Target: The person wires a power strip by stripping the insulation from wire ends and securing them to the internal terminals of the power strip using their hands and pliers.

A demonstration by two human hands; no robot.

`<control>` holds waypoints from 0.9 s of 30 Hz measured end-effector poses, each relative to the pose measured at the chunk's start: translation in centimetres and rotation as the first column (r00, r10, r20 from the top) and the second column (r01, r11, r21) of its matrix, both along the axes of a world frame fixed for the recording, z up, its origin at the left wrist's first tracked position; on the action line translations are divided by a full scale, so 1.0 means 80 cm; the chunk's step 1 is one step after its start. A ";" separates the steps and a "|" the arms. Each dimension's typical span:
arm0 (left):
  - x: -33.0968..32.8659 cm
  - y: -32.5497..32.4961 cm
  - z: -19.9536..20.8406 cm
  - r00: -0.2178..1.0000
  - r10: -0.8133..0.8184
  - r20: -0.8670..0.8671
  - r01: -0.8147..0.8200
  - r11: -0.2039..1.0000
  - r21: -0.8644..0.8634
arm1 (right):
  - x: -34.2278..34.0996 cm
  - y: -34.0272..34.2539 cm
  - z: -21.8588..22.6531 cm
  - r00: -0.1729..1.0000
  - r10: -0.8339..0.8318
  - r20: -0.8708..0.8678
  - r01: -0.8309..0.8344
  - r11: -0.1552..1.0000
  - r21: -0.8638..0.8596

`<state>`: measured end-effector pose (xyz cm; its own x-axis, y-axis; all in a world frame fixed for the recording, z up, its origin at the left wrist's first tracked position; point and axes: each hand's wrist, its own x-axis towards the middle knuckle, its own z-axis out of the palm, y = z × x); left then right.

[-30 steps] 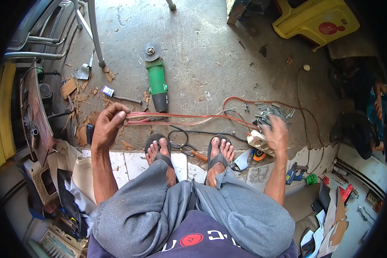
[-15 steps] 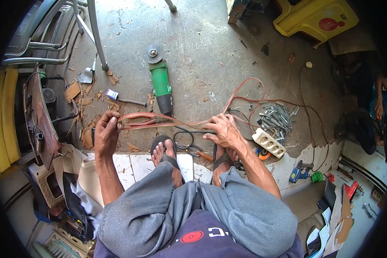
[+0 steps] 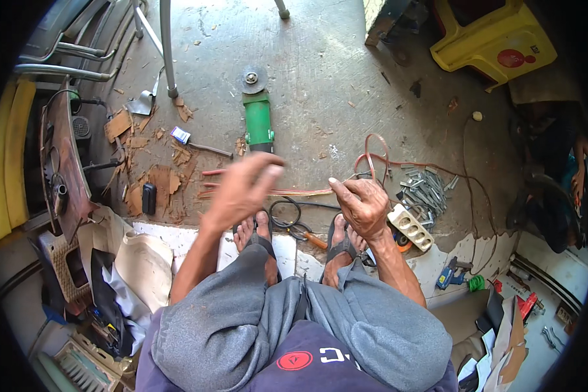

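Note:
My right hand [image 3: 364, 202] pinches a red, flat twin cable [image 3: 307, 192] between thumb and fingers. The cable is folded into long strands that run left, and a loose loop of it curls up past the right hand. My left hand [image 3: 245, 186] is over the strands, smeared by motion, so its grip cannot be made out. Folded cable ends show to its left. Beyond that hand lies a green angle grinder [image 3: 258, 117] with a disc, its rear end partly hidden. A cream power strip [image 3: 409, 227] lies just right of my right hand.
A heap of metal bolts or anchors [image 3: 428, 191] lies beside the power strip. Cardboard scraps [image 3: 157, 186] and a hammer-like tool [image 3: 206, 149] are to the left. Chair legs [image 3: 168, 52] stand at the far left, a yellow plastic stool [image 3: 496, 42] at the far right. A black cord loops near my feet.
My left hand has swung right, from the cable's folded end toward its middle. My right hand has shifted slightly right and lower, with its fingers now pinching the cable. The whole view has shifted slightly.

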<state>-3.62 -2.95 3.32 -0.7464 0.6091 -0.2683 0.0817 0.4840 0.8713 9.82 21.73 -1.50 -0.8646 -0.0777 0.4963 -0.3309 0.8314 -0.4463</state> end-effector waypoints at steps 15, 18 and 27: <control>0.044 0.059 -0.011 0.982 -0.088 0.165 0.088 0.996 0.007 | 0.007 -0.013 0.017 0.951 -0.037 0.306 0.173 0.887 -0.429; 0.048 0.058 -0.019 0.993 -0.053 0.110 0.051 0.999 0.014 | 0.004 -0.015 0.019 0.944 -0.018 0.329 0.175 0.874 -0.454; 0.053 0.057 -0.028 0.996 0.036 0.079 -0.041 0.997 0.072 | 0.003 -0.021 0.008 0.915 0.035 0.401 0.215 0.800 -0.560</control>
<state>0.62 1.59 1.11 -0.7482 0.6004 -0.2825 -0.0054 0.4202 0.9074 10.10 20.06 -0.90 -0.9772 0.2046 0.0565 0.0277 0.3867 -0.9218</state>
